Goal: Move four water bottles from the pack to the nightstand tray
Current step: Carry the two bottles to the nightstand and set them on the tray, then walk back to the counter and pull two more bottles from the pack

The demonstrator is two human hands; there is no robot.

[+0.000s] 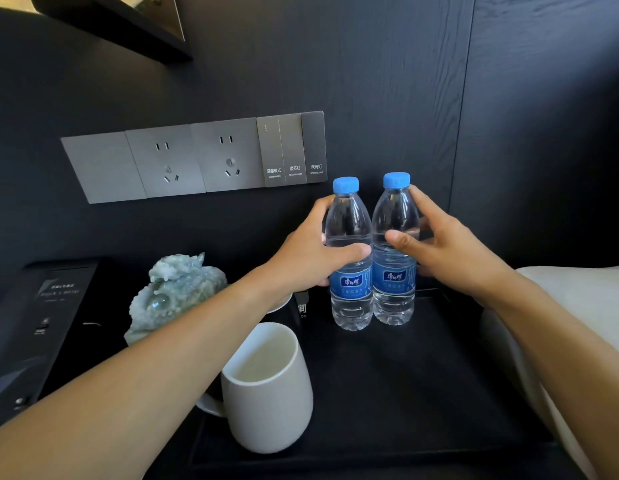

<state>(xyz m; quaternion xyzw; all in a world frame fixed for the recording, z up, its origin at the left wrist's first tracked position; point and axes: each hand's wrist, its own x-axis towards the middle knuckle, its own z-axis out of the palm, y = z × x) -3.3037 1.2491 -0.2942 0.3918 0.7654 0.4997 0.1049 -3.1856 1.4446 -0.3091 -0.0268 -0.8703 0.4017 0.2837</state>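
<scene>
Left hand (306, 252) wraps the left clear plastic water bottle with blue cap (350, 258); right hand (443, 249) wraps its twin (394, 251); both grips closed around the shoulders; bottles upright, touching, standing at the back of the black tray (405, 393). Risk: an uneven release tips one bottle against the other; a withdrawing left forearm may clip the empty white ceramic mug (266, 389). Both bottles full, sealed.
</scene>
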